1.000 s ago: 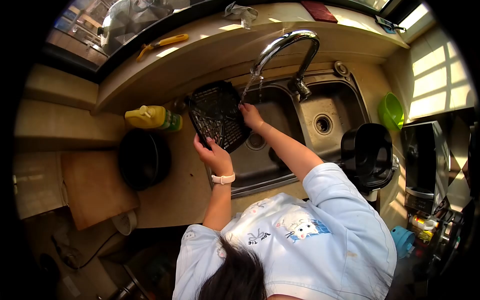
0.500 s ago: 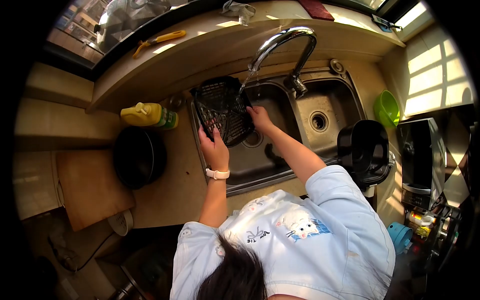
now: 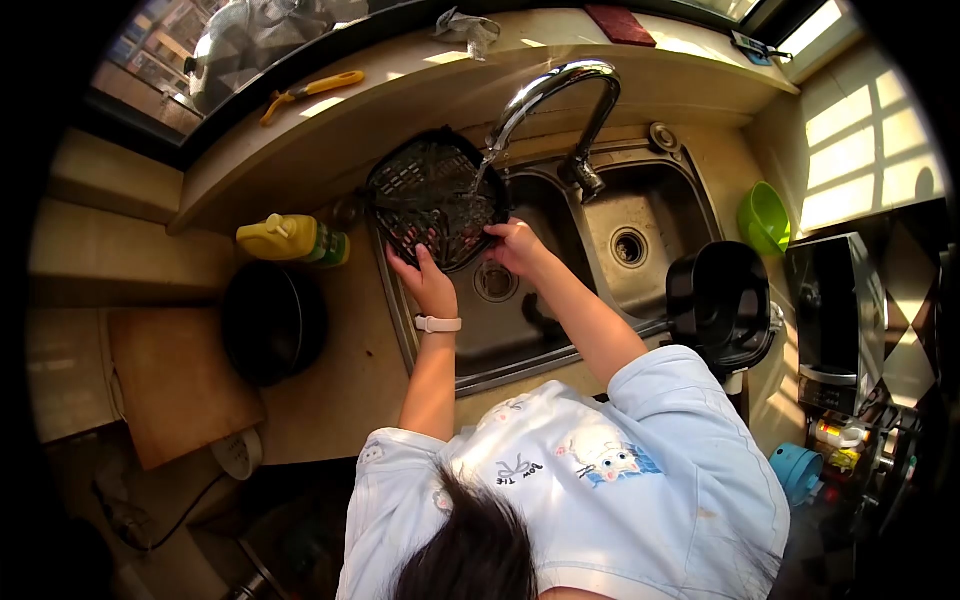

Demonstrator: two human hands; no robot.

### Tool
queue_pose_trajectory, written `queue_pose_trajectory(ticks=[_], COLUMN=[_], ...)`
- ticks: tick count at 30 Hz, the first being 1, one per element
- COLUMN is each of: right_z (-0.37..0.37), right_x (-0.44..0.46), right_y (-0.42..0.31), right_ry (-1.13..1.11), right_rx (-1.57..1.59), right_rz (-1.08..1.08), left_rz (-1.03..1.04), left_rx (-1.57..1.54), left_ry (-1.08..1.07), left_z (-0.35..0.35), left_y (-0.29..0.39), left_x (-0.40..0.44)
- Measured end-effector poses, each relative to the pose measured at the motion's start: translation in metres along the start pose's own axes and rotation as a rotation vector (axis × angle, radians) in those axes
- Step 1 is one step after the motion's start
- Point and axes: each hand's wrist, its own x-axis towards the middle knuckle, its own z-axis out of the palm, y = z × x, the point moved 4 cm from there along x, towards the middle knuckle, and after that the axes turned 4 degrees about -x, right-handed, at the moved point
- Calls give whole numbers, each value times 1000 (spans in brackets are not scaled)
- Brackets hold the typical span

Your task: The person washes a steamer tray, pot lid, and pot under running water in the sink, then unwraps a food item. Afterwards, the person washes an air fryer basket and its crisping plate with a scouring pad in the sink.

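A black slotted air-fryer tray (image 3: 425, 185) is held tilted over the left sink basin, with water from the chrome faucet (image 3: 560, 78) running onto it. My left hand (image 3: 430, 285) is closed on its lower left edge, some fingers showing through the slots from beneath. On the lower right edge, my right hand (image 3: 515, 246) pinches the rim. Below the tray, the drain of the left basin (image 3: 540, 310) shows partly between my hands.
Left of the sink stand a yellow detergent bottle (image 3: 290, 240), a black pot (image 3: 273, 322) and a wooden board (image 3: 180, 385). A black air-fryer basket (image 3: 720, 305) and a green bowl (image 3: 764, 218) stand to the right. Yellow-handled pliers (image 3: 312, 93) lie on the windowsill.
The tray has turned and tilted in my hands, its broad face now more toward me. My right hand has shifted slightly downward along with the edge. Water keeps running.
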Motion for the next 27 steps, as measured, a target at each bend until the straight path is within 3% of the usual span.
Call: queue_pose_trajectory(ticks=[2,5,6,7,9,11,12,15,17,18,19,21,22,24,25,27], right_z=[4,-5,1,-5,-21,-12,-8,-1,1,-11,-8,6,6,-6,-13,-23], right_x=[-11,-7,-12,-6,12,7,16,25,27,36,23,1,-2,-16,-15,-29], right_y=[-15,-26,-36,-36,-42,-53,-56,-43,-32,-12,1,6,3,-11,-19,-41], right_ry=[-60,-98,52,53,124,138,103,116,345,347,404,257,264,511,415,551], right_rx=[-54,-159,-293,-293,-413,-478,-548,-580,-638,-562,-454,-338,-335,-363,-331,-424], right_rz=[96,48,-82,-85,-128,-160,-226,-263,-466,-369,-113,-257,-257,-444,-591,-622], left_rz=[8,62,16,-29,-77,-426,-738,-632,-610,-662,-714,-719,-777,-840,-900,-960], left_rx=[30,132,134,133,62,-605,-793,-670,-708,-717,-727,-759,-776,-790,-754,-718], left_ry=[-15,-15,-97,-181,-156,-144,-118,-111,-59,-10,39,67,-27,-130,-152,-177], left_z=[1,3,7,12,11,4,1,-5,4,5,7,2,-3,5,18,35], left_y=[-2,2,3,4,13,12,2,-6,1,-1,-3,-31,-52,-60,-55,-49], left_x=[3,-2,-2,-1,8,27,32,33,29,27,25,28,27,22,16,9])
